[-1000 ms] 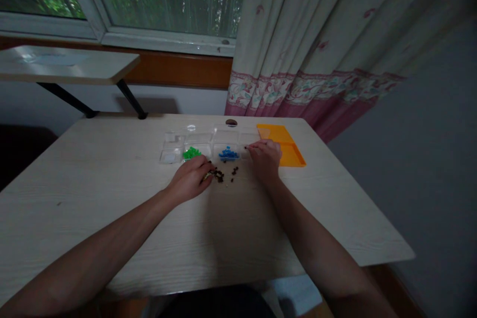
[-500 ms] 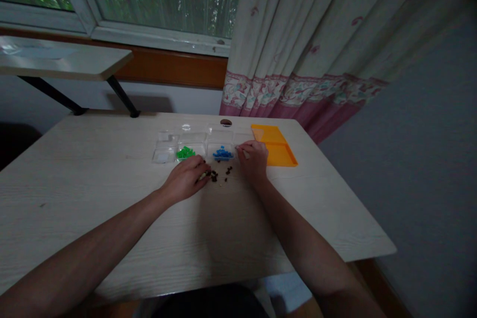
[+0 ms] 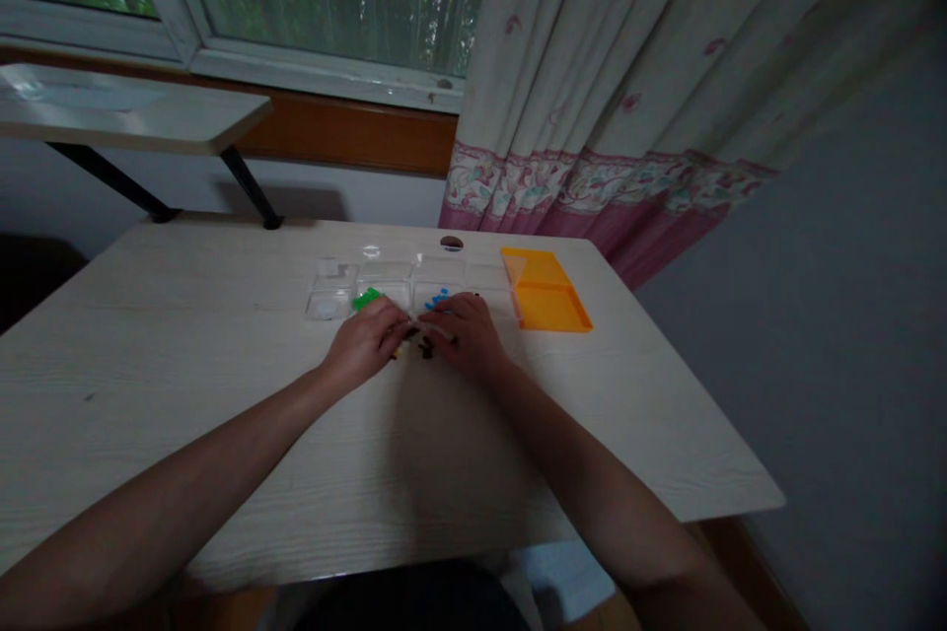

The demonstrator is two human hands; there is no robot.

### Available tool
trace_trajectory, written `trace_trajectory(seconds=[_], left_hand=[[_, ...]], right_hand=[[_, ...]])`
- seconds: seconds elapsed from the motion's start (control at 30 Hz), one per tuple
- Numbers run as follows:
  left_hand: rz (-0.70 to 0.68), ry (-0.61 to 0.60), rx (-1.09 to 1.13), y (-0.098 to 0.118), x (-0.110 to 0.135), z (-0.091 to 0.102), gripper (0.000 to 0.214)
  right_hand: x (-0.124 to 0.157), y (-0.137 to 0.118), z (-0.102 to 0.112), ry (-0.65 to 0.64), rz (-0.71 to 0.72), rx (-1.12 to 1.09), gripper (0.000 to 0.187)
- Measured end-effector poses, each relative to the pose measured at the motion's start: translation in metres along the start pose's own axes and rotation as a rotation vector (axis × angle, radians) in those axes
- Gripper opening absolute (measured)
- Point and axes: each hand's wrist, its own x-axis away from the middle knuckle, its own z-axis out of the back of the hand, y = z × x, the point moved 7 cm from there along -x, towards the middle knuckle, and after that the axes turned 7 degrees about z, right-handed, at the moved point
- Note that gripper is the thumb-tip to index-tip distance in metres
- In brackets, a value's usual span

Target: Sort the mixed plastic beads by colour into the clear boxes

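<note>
Two bare forearms reach in from the lower corners across a pale bench [image 3: 296,483], its surface marked with fine wood grain. Near its middle, the left hand [image 3: 368,335] and the right hand [image 3: 470,335] nearly meet, fingers curled and fingertips drawn in to narrow gaps; whether either one grips a piece is too small to tell. Beneath and between them lie small dark pieces [image 3: 427,348], blackish brown and irregular, loose on the bench, with a few pale yellowish bits by the left fingers. The step in hand appears to be picking through these pieces; the next move seems to call for a light fingertip pinch that leaves the neighbouring bits undisturbed.

Just beyond the hands is a row of clear plastic boxes [image 3: 385,271], shallow, glossy and squarish. One holds bright green pieces [image 3: 367,298], partly behind the left hand; another holds blue pieces [image 3: 438,300], partly behind the right. To their right lies an orange tray [image 3: 551,304], smooth plastic, rimmed and divided by a ridge.

Farther back, a pleated curtain [image 3: 562,69] with a floral band hangs beside a white-framed window [image 3: 332,0] showing greenery; a pale shelf [image 3: 148,113] on black legs stands at left.
</note>
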Motion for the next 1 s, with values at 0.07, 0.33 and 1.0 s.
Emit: trace_trajectory(seconds=[0.07, 0.33, 1.0], left_hand=[[0.051, 0.055, 0.104, -0.007, -0.002, 0.004, 0.025], [0.036, 0.068, 0.210, -0.014, -0.004, 0.001, 0.026], [-0.057, -0.019, -0.119, 0.007, 0.006, -0.003, 0.022]], right_hand=[[-0.001, -0.008, -0.005, -0.038, 0.041, 0.013, 0.023], [-0.010, -0.017, -0.007, -0.003, -0.037, 0.030, 0.018], [0.023, 0.075, 0.036, 0.119, -0.482, 0.266, 0.013]])
